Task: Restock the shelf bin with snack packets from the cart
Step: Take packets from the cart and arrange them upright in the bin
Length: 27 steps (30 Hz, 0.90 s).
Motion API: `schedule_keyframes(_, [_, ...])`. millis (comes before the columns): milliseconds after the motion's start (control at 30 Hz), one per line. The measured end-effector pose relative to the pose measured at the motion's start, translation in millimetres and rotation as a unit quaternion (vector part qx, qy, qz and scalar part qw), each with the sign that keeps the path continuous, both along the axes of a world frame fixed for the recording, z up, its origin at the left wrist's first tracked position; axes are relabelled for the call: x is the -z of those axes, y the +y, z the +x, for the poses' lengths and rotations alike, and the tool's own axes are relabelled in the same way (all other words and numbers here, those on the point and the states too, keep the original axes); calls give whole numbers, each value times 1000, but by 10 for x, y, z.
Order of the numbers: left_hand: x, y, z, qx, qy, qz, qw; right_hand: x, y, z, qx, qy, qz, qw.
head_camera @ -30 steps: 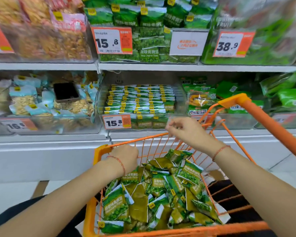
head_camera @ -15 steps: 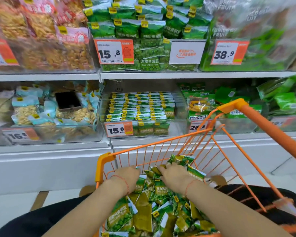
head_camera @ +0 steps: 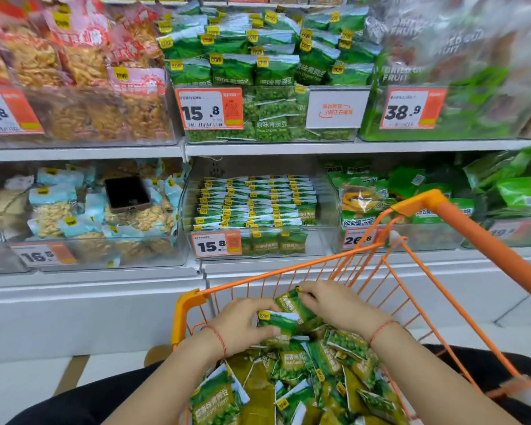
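- Head view, looking down: both my hands are in the orange cart [head_camera: 190, 305], over the heap of green snack packets [head_camera: 292, 381].
- My left hand [head_camera: 242, 323] has its fingers curled round one green packet [head_camera: 278, 321] with a white band and a yellow sticker, thumb underneath, holding it just above the heap.
- My right hand [head_camera: 337, 305] pinches the top edge of a second packet [head_camera: 293, 303], which leans against the first one, so the two touch between my hands.
- That makes two packets in my fingers; those still loose in the cart are too jumbled for a true count (well over a dozen, overlapping).
- Each wrist wears one red string bracelet [head_camera: 219, 340], two in all.
- The shelf bin [head_camera: 322, 240] I am filling sits on the lower shelf straight beyond the cart's front rim, a clear tub with the same green packets standing in tidy rows, front to back; I cannot count them exactly.
- Its price tag [head_camera: 216, 245] reads 15.8.
- One dark phone [head_camera: 128, 193] lies face up on the pale blue nut bags in the bin to the left.
- I can read six price tags across the two shelves (three upper, three lower), plus one white sign [head_camera: 336, 109] on the upper bin of green bags.
- The cart's handle [head_camera: 488, 240] runs up and away on my right side.
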<state>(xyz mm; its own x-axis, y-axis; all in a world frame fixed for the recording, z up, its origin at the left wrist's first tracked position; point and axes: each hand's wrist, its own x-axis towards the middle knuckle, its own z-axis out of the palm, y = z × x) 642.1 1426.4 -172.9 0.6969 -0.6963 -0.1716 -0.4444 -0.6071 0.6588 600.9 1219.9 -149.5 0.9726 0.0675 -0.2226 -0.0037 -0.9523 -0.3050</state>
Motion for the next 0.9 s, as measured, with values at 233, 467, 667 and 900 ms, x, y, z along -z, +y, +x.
schedule_keyframes(233, [-141, -76, -58, -79, 82, -158, 981, -16, -38, -168, 30, 55, 205, 977])
schedule_keyframes(467, [-189, -212, -130, -118, 95, -226, 962, -118, -72, -217, 84, 90, 393, 911])
schedule_keyframes(667, [-107, -292, -293, -75, 146, -165, 972, -48, -65, -233, 114, 197, 399, 888])
schedule_keyframes(900, [-102, -286, -383, -74, 345, -83, 932, -28, -35, -256, 138, 227, 424, 866])
